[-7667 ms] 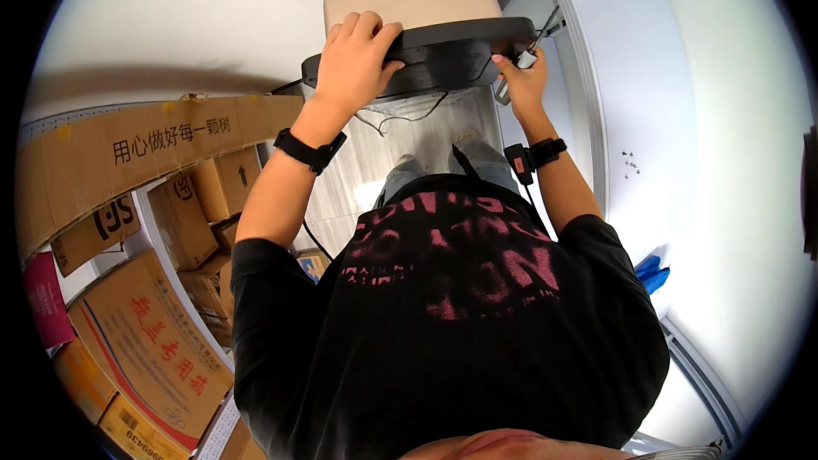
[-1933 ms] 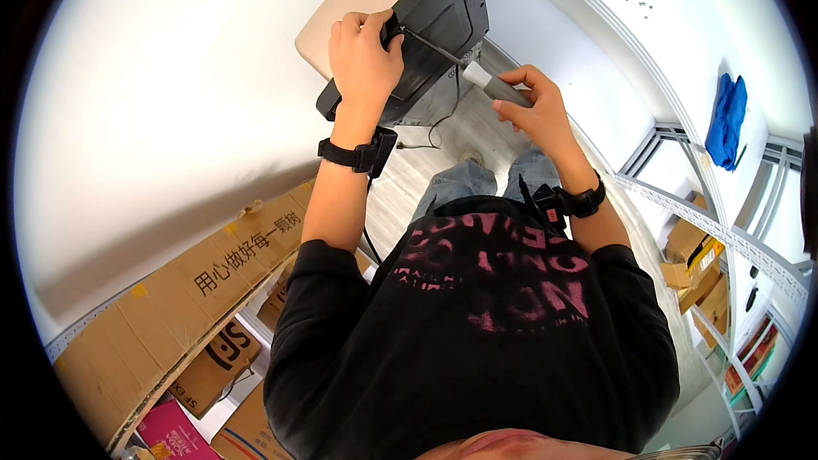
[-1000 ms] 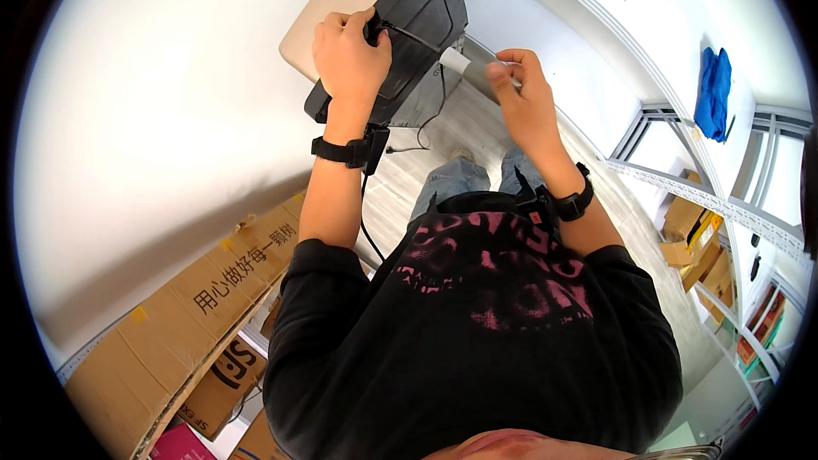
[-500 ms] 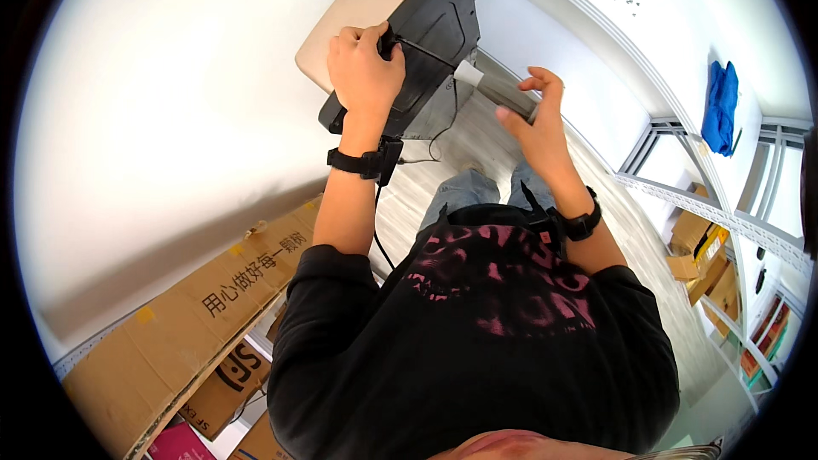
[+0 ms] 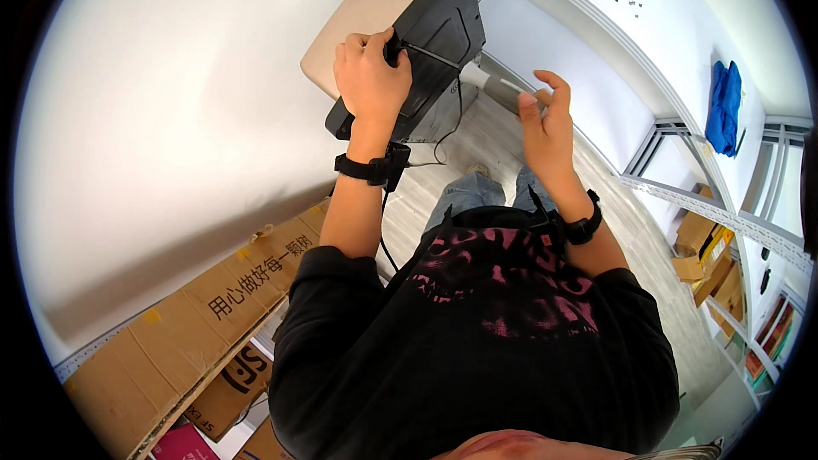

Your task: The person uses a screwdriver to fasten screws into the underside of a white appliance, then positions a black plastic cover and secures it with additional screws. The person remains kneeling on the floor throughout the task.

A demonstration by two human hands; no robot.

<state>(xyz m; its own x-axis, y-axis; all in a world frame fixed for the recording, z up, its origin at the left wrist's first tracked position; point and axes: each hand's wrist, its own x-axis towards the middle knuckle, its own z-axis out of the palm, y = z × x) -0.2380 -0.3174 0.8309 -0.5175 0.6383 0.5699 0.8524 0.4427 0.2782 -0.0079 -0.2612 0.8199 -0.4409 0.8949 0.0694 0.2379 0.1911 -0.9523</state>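
A beige padded block (image 5: 366,13) with a black plastic panel (image 5: 452,21) on its side stands tilted at the upper middle. My left hand (image 5: 371,81) lies against the panel, its fingers curled in a pinch around a small dark part I cannot make out. From beside those fingertips runs the thin shaft of a screwdriver (image 5: 494,83) with a white and grey handle. At the handle's far end is my right hand (image 5: 548,128), thumb and index finger bent around it. The shaft's tip is hidden by the left fingers.
A thin cable (image 5: 452,132) hangs below the panel. Long brown cardboard (image 5: 187,315) lies at the lower left, with boxes under it. A blue cloth (image 5: 722,111) hangs on the right, above shelving (image 5: 682,192) with more cartons. White wall rises on the left.
The right thumb and fingers have shifted around the handle's end, and the handle looks turned. My left hand keeps its pinch. The whole view has slid slightly.
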